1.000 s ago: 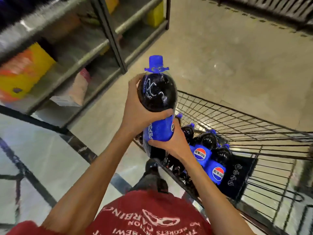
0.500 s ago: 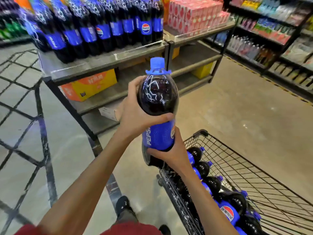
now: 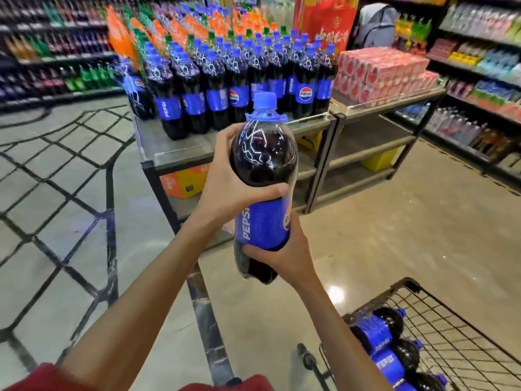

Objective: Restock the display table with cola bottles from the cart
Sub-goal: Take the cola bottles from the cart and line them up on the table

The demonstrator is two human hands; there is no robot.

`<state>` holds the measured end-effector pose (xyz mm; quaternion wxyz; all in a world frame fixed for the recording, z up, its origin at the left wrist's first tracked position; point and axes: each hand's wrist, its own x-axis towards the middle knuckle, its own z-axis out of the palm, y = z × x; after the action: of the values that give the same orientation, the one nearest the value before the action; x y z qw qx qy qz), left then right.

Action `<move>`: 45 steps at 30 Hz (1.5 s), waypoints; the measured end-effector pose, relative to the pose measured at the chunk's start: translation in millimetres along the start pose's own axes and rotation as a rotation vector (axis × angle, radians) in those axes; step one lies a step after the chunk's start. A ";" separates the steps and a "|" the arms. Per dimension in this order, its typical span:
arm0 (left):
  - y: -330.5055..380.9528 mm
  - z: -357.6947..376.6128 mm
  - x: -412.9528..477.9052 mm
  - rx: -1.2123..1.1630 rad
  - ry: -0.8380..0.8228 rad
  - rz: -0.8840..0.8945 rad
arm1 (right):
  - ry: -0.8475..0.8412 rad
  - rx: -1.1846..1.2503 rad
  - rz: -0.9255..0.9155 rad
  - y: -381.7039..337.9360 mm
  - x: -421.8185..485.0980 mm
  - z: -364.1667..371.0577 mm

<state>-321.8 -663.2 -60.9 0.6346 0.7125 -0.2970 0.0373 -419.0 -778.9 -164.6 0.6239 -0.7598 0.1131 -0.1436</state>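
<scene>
Supermarket shelving rings you, and a grey display table (image 3: 174, 153) stands straight ahead on the polished floor (image 3: 408, 221). Its top is crowded with upright stocked bottles (image 3: 217, 88), with a bare strip along the near edge. You carry the held cola bottle (image 3: 263, 165) upright in the air, short of that table. Your left hand (image 3: 225, 190) wraps its dark shoulder with the thumb across the front, and your right hand (image 3: 284, 258) clasps its lower part below the blue label. At your lower right, the wire cart (image 3: 451, 334) holds cart bottles (image 3: 375, 334) lying on their sides. Pink cartons (image 3: 380, 71) are stacked on the neighbouring table.
</scene>
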 end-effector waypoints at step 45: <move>-211.3 11.3 415.9 0.067 0.202 -0.055 | -0.161 0.008 -0.051 50.8 501.7 -2.0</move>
<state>115.3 -826.3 -70.6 0.6378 0.7338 -0.2107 0.1013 48.9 -966.8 -175.4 0.6300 -0.7692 0.0425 -0.0981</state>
